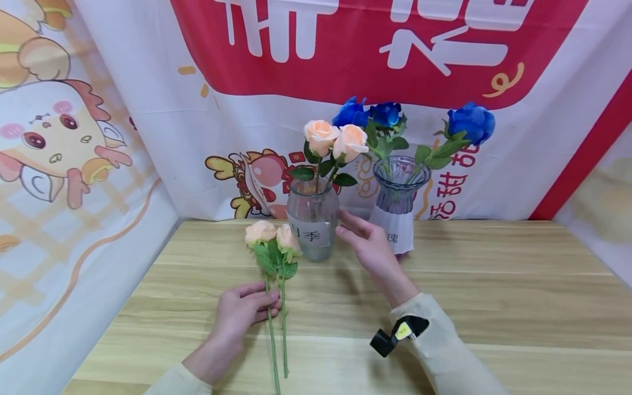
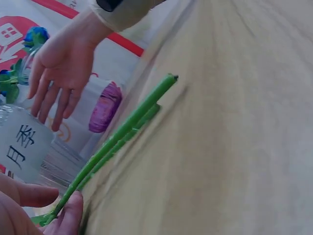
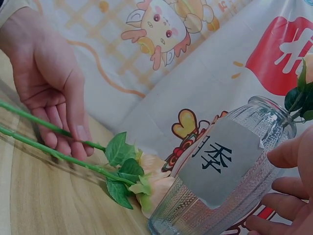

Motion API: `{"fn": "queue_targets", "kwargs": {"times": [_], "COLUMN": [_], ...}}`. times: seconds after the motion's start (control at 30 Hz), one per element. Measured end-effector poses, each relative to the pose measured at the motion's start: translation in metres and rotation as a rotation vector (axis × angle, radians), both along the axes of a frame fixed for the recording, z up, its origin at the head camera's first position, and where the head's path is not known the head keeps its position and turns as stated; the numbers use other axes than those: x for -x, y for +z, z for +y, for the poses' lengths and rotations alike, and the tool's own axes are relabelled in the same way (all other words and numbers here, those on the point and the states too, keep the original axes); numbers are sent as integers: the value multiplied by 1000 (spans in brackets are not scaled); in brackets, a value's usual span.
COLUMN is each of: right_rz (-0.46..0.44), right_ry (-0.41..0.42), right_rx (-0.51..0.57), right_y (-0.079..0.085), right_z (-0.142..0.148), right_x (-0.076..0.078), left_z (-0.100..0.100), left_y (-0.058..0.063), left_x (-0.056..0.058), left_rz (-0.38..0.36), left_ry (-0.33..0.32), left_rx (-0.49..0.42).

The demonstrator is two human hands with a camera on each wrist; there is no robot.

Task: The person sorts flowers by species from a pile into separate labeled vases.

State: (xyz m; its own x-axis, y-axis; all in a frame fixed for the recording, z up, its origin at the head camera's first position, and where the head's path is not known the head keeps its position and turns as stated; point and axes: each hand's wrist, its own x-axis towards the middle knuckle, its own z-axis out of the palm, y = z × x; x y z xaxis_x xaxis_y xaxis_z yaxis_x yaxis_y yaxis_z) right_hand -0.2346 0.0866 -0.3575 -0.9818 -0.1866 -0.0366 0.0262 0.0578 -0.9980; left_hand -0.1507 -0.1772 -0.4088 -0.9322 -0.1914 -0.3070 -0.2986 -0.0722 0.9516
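Observation:
Two peach roses [image 1: 261, 233] with long green stems lie at the left of the table. My left hand [image 1: 241, 311] pinches one stem between thumb and fingers; the right wrist view shows the thumb [image 3: 80, 131] over it. Two more peach roses [image 1: 323, 137] stand in a clear ribbed glass vase [image 3: 230, 122] with a white paper label. My right hand [image 1: 372, 247] is at this vase's right side, fingers relaxed and extended, holding nothing; whether the fingertips touch the glass I cannot tell.
Behind my right hand stands a bluish glass vase [image 1: 402, 192] with a paper label and several blue roses [image 1: 471, 123]. A printed cloth [image 1: 173, 137] hangs behind the wooden table [image 1: 494, 296], and another patterned cloth [image 1: 49, 247] is at the left.

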Motion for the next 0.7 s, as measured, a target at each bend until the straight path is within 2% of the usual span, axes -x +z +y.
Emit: {"fn": "queue_targets", "kwargs": {"times": [0.23,0.37,0.7], "right_rz": [0,-8,15], "right_ry": [2,-3,-11], "right_rx": [6,4,8], "right_y": [1,1,1], "right_z": [0,1,0], "right_x": [-1,-1,-1], "left_z": [-9,-11,-8], "left_y": [18,26,47], "left_x": [-3,-2,7], "left_rz": [-15,-10,46], "left_ry": [-74,-91,1], "left_rx": [-65,-103,-322]}}
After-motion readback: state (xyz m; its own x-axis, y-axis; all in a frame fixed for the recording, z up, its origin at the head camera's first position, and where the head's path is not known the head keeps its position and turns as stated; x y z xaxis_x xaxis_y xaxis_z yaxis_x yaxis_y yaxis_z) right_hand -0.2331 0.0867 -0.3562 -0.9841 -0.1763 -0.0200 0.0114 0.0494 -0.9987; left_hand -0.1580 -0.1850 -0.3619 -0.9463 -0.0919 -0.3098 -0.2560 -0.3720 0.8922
